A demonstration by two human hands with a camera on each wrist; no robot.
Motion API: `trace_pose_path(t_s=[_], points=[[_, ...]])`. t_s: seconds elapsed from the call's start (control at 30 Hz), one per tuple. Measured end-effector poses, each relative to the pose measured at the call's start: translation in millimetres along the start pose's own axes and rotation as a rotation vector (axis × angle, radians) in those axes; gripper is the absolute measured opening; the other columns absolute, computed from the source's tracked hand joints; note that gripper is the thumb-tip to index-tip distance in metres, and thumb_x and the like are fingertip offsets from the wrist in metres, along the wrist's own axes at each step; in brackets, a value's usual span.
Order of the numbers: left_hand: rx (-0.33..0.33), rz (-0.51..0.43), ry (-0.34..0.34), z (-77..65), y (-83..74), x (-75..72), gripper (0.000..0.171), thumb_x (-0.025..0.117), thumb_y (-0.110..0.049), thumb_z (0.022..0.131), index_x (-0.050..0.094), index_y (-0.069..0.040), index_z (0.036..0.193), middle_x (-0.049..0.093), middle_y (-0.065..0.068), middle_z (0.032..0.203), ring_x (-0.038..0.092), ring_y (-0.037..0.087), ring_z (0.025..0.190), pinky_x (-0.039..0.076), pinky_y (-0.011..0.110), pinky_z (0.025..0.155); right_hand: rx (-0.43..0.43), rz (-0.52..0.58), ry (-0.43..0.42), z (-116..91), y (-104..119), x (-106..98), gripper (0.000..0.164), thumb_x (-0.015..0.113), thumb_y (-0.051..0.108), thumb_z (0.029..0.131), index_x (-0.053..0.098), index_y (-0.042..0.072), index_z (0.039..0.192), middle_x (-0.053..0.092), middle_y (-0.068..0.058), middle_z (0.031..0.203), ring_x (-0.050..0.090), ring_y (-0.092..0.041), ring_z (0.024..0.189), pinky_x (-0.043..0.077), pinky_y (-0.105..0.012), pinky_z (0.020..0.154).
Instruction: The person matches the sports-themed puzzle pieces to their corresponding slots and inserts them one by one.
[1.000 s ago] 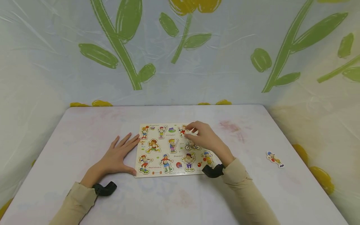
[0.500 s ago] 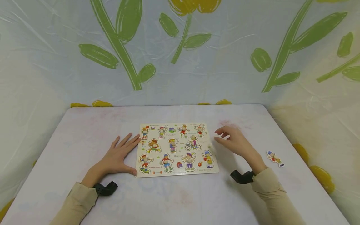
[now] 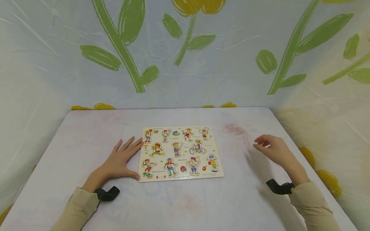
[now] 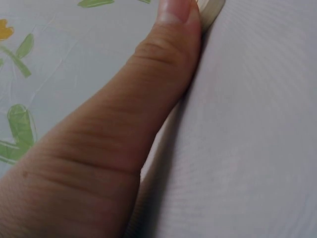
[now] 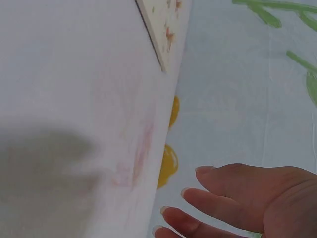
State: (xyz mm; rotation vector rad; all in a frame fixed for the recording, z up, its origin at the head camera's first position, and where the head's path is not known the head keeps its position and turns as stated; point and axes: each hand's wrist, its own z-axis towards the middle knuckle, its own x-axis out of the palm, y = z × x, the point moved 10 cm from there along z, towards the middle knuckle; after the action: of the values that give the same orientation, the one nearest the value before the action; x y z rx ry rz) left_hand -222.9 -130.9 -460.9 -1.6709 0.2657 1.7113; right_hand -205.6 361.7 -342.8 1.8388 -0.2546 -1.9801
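Observation:
A wooden sports picture puzzle board (image 3: 212,143) lies flat on the table in the head view. Figure pieces fill it in three rows, each showing a child at a sport. My left hand (image 3: 119,162) lies at its left edge with spread fingers, the fingertips and thumb touching the board. In the left wrist view the thumb (image 4: 158,69) reaches the board's corner (image 4: 212,15). Well to the right of the board, my right hand (image 3: 276,150) hovers over the table, fingers loosely bent and holding nothing. A loose figure piece seen earlier is now hidden behind that hand.
The white table (image 3: 185,205) has faint reddish stains, and its rounded back edge meets a hanging sheet (image 3: 225,73) printed with green leaves and yellow flowers. A black wrist camera (image 3: 278,186) sits on the right forearm, another black camera (image 3: 107,193) on the left.
My right hand has moved from the board's upper right part out to the right, over the loose figure piece's place, uncovering the tennis and bicycle figures. The left hand has stayed put.

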Motion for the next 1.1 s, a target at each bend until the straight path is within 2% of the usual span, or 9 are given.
trace_pose_path(t_s=[0.07,0.23,0.3,0.47,0.63,0.8,1.1], points=[[0.003,0.004,-0.005,-0.1,0.7,0.1,0.132,0.066,-0.089,0.057,0.025,-0.014,0.159,0.02,0.001,0.165,0.008,0.033,0.151,0.0,0.063,0.116,0.015,-0.019,-0.003,-4.6,-11.0,-4.5,0.02,0.072,0.018,0.091,0.072,0.0,0.101,0.07,-0.007,0.086,0.065,-0.028,0.082,0.05,-0.03,0.063],[0.007,0.007,-0.01,0.1,1.8,0.3,0.134,0.066,-0.089,0.056,0.024,-0.015,0.159,0.02,0.0,0.165,0.009,0.033,0.151,-0.001,0.061,0.116,0.098,-0.04,0.051,-14.8,-41.5,-8.3,0.024,0.071,0.017,0.091,0.069,-0.003,0.103,0.068,-0.007,0.085,0.062,-0.026,0.079,0.05,-0.027,0.058],[0.007,0.01,-0.01,0.2,2.1,0.4,0.134,0.066,-0.089,0.056,0.024,-0.016,0.159,0.02,0.0,0.165,0.009,0.033,0.151,0.0,0.061,0.117,0.135,-0.045,0.079,-20.0,-53.9,-8.7,0.026,0.071,0.017,0.091,0.068,-0.004,0.104,0.067,-0.007,0.084,0.06,-0.024,0.076,0.05,-0.027,0.056],[0.019,0.017,-0.034,-0.5,0.3,-1.6,0.133,0.067,-0.088,0.056,0.026,-0.014,0.159,0.022,0.002,0.164,0.012,0.035,0.15,0.002,0.063,0.115,0.172,-0.084,0.091,-31.9,-77.0,-12.0,0.025,0.071,0.016,0.089,0.068,-0.006,0.1,0.064,-0.006,0.078,0.055,-0.019,0.068,0.046,-0.03,0.054],[0.022,0.018,-0.043,-0.8,-0.4,-2.8,0.132,0.067,-0.088,0.057,0.027,-0.014,0.158,0.023,0.002,0.164,0.012,0.035,0.15,0.003,0.064,0.115,0.222,-0.096,0.125,-39.9,-94.3,-8.8,0.024,0.071,0.019,0.089,0.069,-0.004,0.096,0.065,-0.005,0.077,0.055,-0.019,0.068,0.045,-0.033,0.055],[0.014,0.012,-0.03,-0.7,-0.7,-2.8,0.132,0.067,-0.088,0.057,0.026,-0.014,0.159,0.022,0.001,0.165,0.011,0.034,0.151,0.002,0.063,0.115,0.246,-0.092,0.164,-44.2,-106.0,-2.9,0.014,0.071,0.013,0.085,0.071,0.0,0.09,0.066,-0.005,0.076,0.054,-0.017,0.065,0.044,-0.033,0.055],[-0.004,0.005,-0.007,-0.9,0.5,-1.5,0.133,0.066,-0.089,0.056,0.025,-0.016,0.159,0.02,0.0,0.165,0.009,0.033,0.151,0.0,0.061,0.117,0.323,-0.005,0.201,-45.2,-124.5,7.5,0.015,0.07,0.01,0.086,0.07,-0.005,0.087,0.068,-0.004,0.071,0.06,-0.019,0.064,0.048,-0.032,0.054]])
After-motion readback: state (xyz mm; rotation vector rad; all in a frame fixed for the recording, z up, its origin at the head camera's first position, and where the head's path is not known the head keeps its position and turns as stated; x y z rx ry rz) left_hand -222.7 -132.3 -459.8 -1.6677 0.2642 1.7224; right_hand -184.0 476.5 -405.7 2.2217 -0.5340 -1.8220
